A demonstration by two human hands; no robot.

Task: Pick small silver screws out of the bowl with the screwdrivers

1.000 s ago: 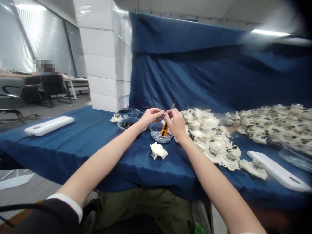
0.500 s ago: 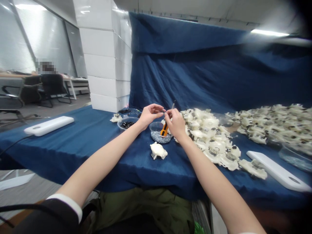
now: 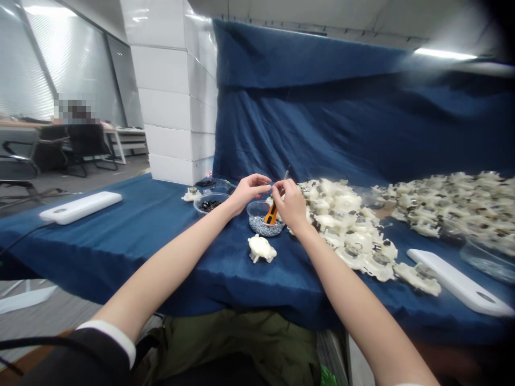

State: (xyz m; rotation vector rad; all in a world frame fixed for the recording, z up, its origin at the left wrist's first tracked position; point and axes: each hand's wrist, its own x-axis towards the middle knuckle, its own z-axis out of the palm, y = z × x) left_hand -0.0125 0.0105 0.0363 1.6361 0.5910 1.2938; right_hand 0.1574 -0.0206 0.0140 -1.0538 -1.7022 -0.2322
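A: What are the hands doing?

B: Left hand (image 3: 250, 192) is hovering over the bowls' side of the bench (image 3: 169, 214); its thumb and fingers are standing slightly parted; I cannot tell whether anything tiny is sitting between them. Right hand (image 3: 290, 202) is closing around an orange-and-black-handled tool (image 3: 271, 215); its thumb and forefinger are pinching together just beside the left fingertips; whether they are nipping a small piece, I cannot tell.

A: How is the tool lying?

B: It is slanting; the handle is pointing down towards a clear bowl (image 3: 252, 208) of small silver pieces (image 3: 262, 229); the thin shaft is rising above the right hand.

A: And round about?

B: One cream plastic casting (image 3: 261, 249) is resting just in front of that bowl, nearer the person; a second clear bowl (image 3: 197, 202) is holding black pieces (image 3: 209, 205) by the left forearm; a heap of cream castings (image 3: 338, 206) is spreading beyond the right hand; a white slab (image 3: 454, 281) is lying farther right.
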